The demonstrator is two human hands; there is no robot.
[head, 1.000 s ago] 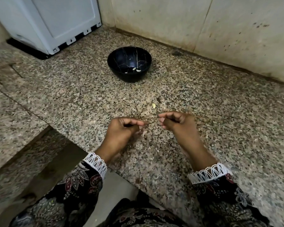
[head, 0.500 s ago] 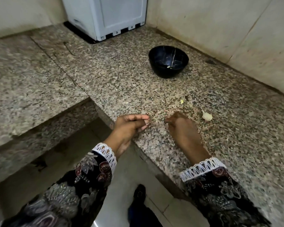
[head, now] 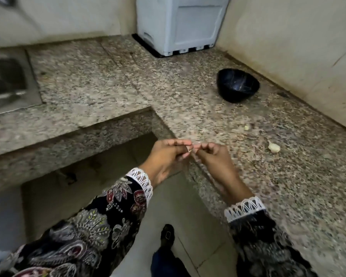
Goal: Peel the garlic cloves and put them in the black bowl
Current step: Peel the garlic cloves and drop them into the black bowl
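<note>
Both hands meet at mid-frame over the counter's (head: 218,116) edge, left hand (head: 164,156) and right hand (head: 214,156) pinching a small pale scrap (head: 188,149), blurred. One whitish garlic clove (head: 274,146) lies right of them; the glossy black bowl (head: 238,85) sits upper right.

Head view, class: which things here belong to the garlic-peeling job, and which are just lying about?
Belong to the job:
left hand
right hand
small pale piece pinched between them
garlic clove on the counter
black bowl

Just lying about:
white appliance
steel sink
small pale scrap
</note>
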